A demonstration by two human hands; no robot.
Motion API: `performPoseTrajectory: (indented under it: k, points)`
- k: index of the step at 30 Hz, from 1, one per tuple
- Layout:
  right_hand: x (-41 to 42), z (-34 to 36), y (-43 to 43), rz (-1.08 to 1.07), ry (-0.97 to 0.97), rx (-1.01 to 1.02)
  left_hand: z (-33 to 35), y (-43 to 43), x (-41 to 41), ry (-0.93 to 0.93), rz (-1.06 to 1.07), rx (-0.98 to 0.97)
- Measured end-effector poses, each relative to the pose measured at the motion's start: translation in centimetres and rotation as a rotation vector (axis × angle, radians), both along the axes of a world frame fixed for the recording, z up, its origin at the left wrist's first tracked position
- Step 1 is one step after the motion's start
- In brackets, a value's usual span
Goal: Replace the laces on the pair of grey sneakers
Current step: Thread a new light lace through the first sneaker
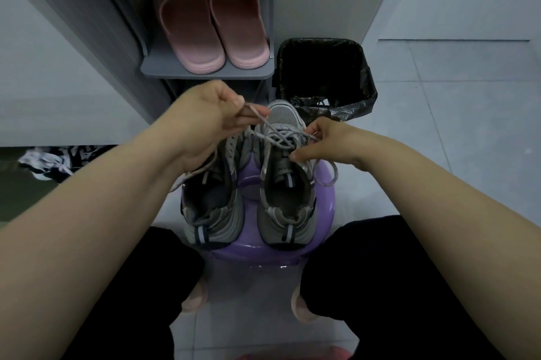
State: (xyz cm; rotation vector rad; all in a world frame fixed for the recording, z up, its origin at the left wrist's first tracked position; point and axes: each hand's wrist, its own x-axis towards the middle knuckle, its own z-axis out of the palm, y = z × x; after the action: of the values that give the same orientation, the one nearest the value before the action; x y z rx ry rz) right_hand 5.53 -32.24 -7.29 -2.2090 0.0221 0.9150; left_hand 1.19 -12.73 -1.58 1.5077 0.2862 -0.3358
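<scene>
Two grey sneakers stood side by side, heels toward the seated person, on a purple stool [254, 254]: the left sneaker [216, 204], its front eyelets seemingly bare, and the right sneaker [285, 201], with a grey lace [265, 125] crossed loosely over its tongue. The left hand [202, 119] was raised above the stool's far-left edge, thumb and forefinger pinching a strand of that lace drawn up taut and the other fingers curled in. The right hand [325, 140], low over the right sneaker's upper eyelets, pinched the lace between its fingertips, and a free loop hung off the stool's right side. Step in hand, by my judgement: working the lace through the right sneaker's eyelets. Whether it was being pulled out or threaded in could not be told. The next move would call for freeing one crossing at a time while the right hand steadied the shoe, keeping the strands from knotting. Also present: a bin [322, 75] lined with a black bag just behind the stool, its loose plastic close to the shoe's toe and liable to catch a trailing end. A grey shelf [205, 71] behind the stool carried pink slippers [210, 25], and a patterned cloth [49, 163] lay well off to the stool's left.
</scene>
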Motion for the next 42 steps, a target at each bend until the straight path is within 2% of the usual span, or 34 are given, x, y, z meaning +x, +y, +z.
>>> performPoseTrajectory:
  k: [3, 5, 6, 7, 9, 11, 13, 15, 17, 20, 21, 23, 24, 25, 26, 27, 31, 33, 36, 39, 40, 42]
  points:
    - [-0.1, 0.3, 0.1, 0.012, -0.009, -0.016, 0.9, 0.5, -0.4, -0.011, 0.097, -0.273]
    - [-0.1, 0.4, 0.1, 0.014, -0.013, -0.03, 1.1, 1.1, -0.2, -0.013, 0.166, -0.274]
    - [-0.2, 0.4, 0.2, 0.009, -0.005, -0.015, 0.9, 1.5, -0.1, -0.008, 0.164, -0.154]
    - [-0.2, 0.5, 0.3, 0.003, 0.008, 0.023, 0.5, 1.8, 0.0, -0.005, 0.108, 0.045]
    - [-0.1, 0.7, 0.7, -0.027, 0.034, 0.131, -0.4, 1.6, -0.3, -0.027, -0.173, 0.554]
    - [-0.2, 1.0, 0.9, -0.044, 0.038, 0.213, -1.7, 0.9, -0.7, -0.141, -0.488, 0.956]
    - [-0.3, 1.1, 1.1, -0.038, 0.031, 0.229, -2.5, -0.1, -0.9, -0.232, -0.65, 1.115]
    - [-0.4, 1.0, 1.1, -0.034, 0.035, 0.235, -3.0, -0.5, -0.8, -0.275, -0.655, 1.145]
    - [-0.4, 0.9, 0.9, -0.031, 0.049, 0.253, -3.0, -0.6, -0.6, -0.273, -0.529, 1.064]
    - [-0.3, 0.8, 0.3, -0.032, 0.075, 0.3, -0.4, -0.2, -0.2, -0.204, -0.133, 0.737]
    - [-0.3, 0.7, 0.1, -0.037, 0.082, 0.318, 0.4, 0.2, 0.1, -0.164, 0.028, 0.54]
    - [-0.3, 0.6, 0.0, -0.033, 0.083, 0.34, 1.3, 1.2, 0.5, -0.071, 0.309, -0.066]
    - [-0.3, 0.6, 0.0, -0.023, 0.074, 0.338, 1.3, 1.4, 0.4, -0.029, 0.374, -0.306]
    - [-0.3, 0.6, 0.0, -0.018, 0.063, 0.334, 1.0, 1.2, 0.3, 0.007, 0.377, -0.4]
    - [-0.4, 0.7, 0.0, -0.016, 0.056, 0.331, 0.5, 0.8, 0.3, 0.04, 0.331, -0.355]
    - [-0.4, 0.7, 0.0, -0.015, 0.05, 0.33, -0.1, 0.3, 0.3, 0.062, 0.239, -0.215]
    - [-0.4, 0.6, 0.2, -0.001, 0.017, 0.288, -2.4, -1.2, -0.7, 0.0, -0.384, 0.747]
    - [-0.3, 0.6, 0.1, -0.004, 0.013, 0.267, -2.5, -1.3, -0.9, -0.098, -0.586, 1.038]
    - [-0.2, 0.5, 0.0, -0.028, 0.019, 0.249, -0.6, -0.7, -0.3, -0.238, -0.59, 1.089]
    - [-0.3, 0.6, 0.1, -0.044, 0.027, 0.251, 1.8, 1.4, 0.7, -0.207, -0.403, 0.892]
    - [-0.3, 0.6, 0.1, -0.038, 0.031, 0.253, 2.3, 2.1, 0.8, -0.189, -0.397, 0.881]
    - [-0.2, 0.7, 0.1, -0.031, 0.036, 0.256, 2.3, 3.0, 0.8, -0.152, -0.504, 1.003]
